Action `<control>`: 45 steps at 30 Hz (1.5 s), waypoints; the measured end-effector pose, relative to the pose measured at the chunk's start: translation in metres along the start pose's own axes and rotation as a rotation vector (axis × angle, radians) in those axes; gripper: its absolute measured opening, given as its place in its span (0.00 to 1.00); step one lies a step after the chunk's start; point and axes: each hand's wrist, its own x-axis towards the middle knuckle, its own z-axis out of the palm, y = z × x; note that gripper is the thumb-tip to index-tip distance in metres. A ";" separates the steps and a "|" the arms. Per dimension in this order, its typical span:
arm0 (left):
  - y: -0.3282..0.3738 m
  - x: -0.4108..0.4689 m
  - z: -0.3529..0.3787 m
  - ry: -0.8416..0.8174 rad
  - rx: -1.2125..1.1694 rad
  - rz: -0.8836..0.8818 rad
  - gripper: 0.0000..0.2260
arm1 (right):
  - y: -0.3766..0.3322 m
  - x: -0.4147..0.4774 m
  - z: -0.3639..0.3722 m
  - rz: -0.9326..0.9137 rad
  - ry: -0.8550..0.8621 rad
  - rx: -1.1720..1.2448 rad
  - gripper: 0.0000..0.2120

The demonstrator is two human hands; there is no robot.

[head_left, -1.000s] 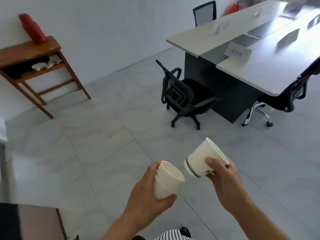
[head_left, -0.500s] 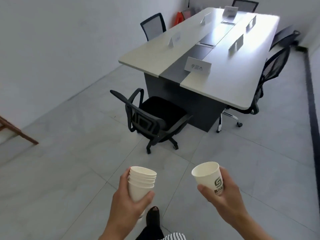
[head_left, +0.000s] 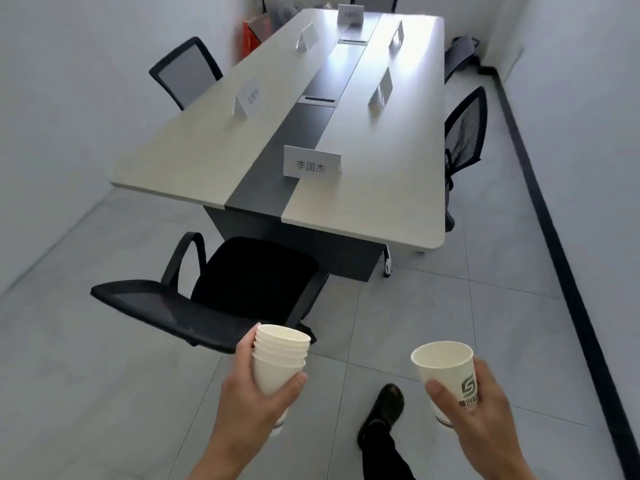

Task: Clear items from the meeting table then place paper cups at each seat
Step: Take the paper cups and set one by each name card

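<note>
Left hand (head_left: 252, 400): fingers and thumb curled round a nested stack of cups (head_left: 280, 358); the stack is upright, low in the near middle, over the floor.
Right hand (head_left: 485, 410): wrapped round a single cup (head_left: 445, 372) with a printed logo; mouth up, near right.
Surface (head_left: 180, 157): long, running ahead to the far wall; well apart from both hands; name cards stand on it, the nearest name card (head_left: 311, 162) at the near end by the dark centre strip.
Seats: a black chair (head_left: 242, 289) pulled out at the near end, between the person and the surface; more chairs along the left and right edges and at the far end.
Stage, as judged: clearing looks finished; no cup is on the surface yet; the near seat seems first.
Risks: the pulled-out chair blocks the straight path, so a shoe (head_left: 384, 410) could catch its base; a tight squeeze may crush the thin single cup; a loose hold may let the stack slide apart; an empty cup set down fast could tip, or knock the name card flat.
</note>
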 end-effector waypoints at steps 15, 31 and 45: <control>0.075 0.246 0.101 0.125 -0.063 -0.072 0.39 | -0.046 0.348 0.002 -0.071 -0.215 -0.078 0.24; 0.079 0.533 0.089 0.138 -0.156 -0.144 0.33 | -0.102 0.662 0.166 -0.098 -0.132 -0.302 0.26; 0.036 0.565 0.060 0.215 -0.096 -0.402 0.36 | -0.042 0.781 0.321 0.098 -0.298 -0.309 0.31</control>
